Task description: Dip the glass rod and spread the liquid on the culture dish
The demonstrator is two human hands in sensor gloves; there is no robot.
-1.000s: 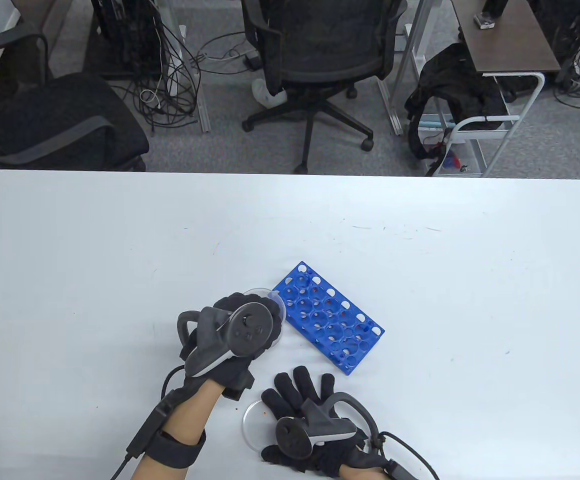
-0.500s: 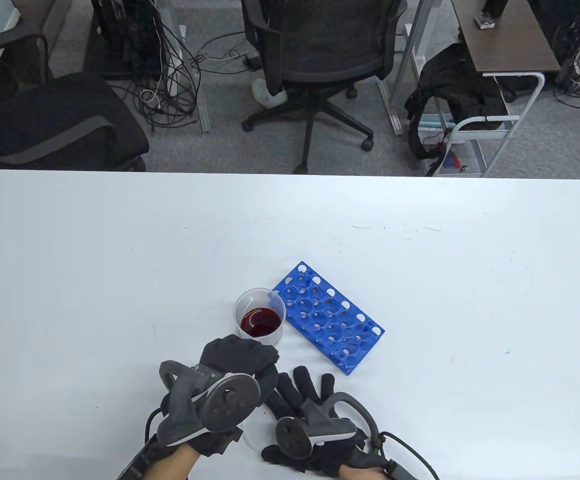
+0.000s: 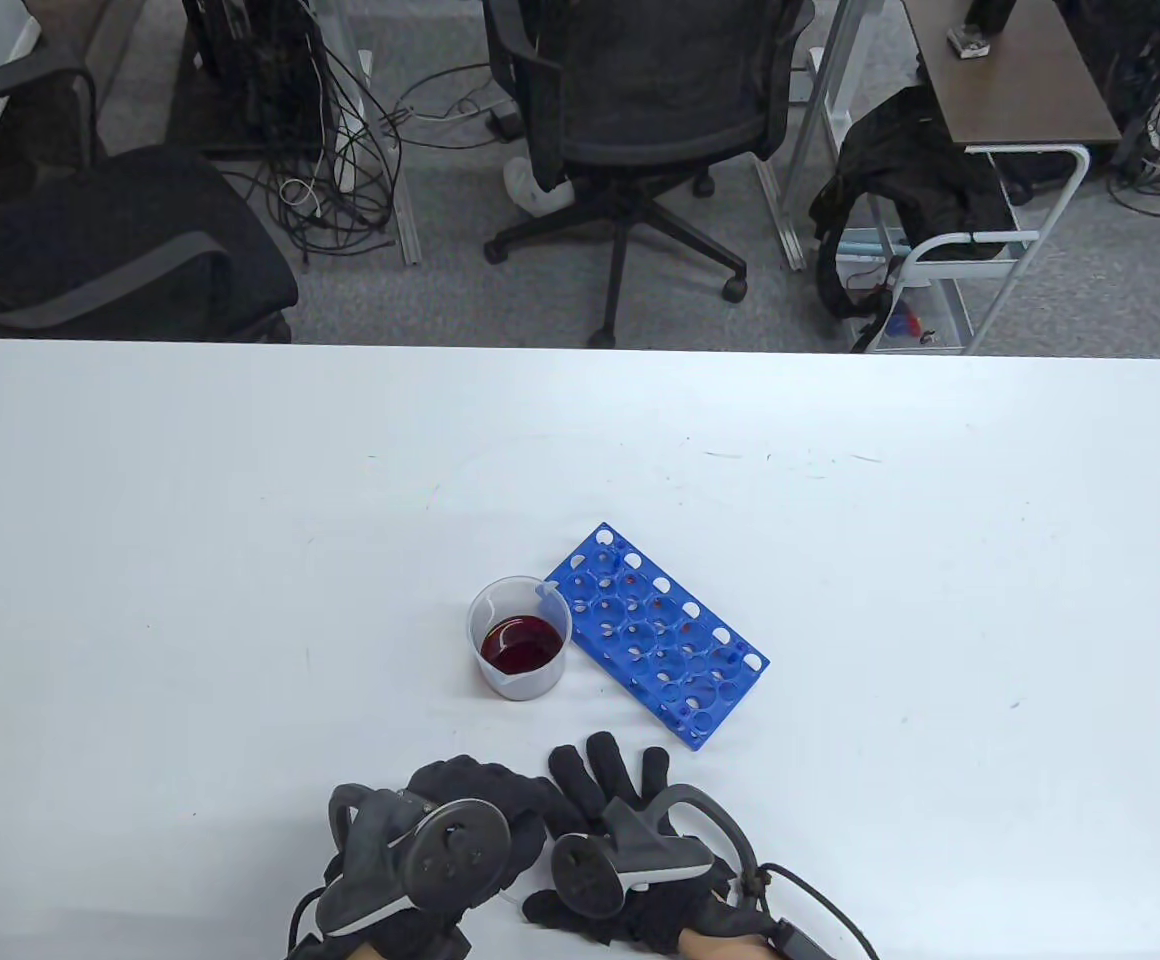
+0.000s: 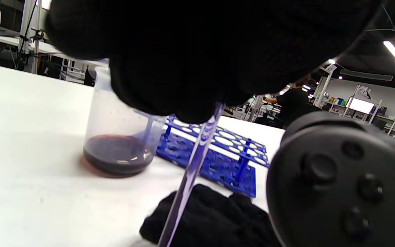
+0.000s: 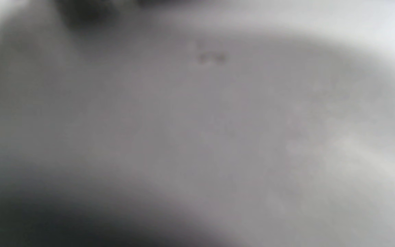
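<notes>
Left hand [image 3: 460, 810] gripping the glass rod [image 4: 192, 171], slanted down toward the right hand's fingers [image 4: 211, 212]. Right hand [image 3: 605, 800] flat on the tabletop [image 3: 240, 520] with fingers spread; culture dish hidden beneath both hands, can't make it out. Farther out, beaker [image 3: 519, 638] of dark red liquid standing just beside the blue rack [image 3: 655, 633].

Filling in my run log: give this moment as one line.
left hand: holds glass rod | right hand: flat on table | beaker: red liquid, untouched
</notes>
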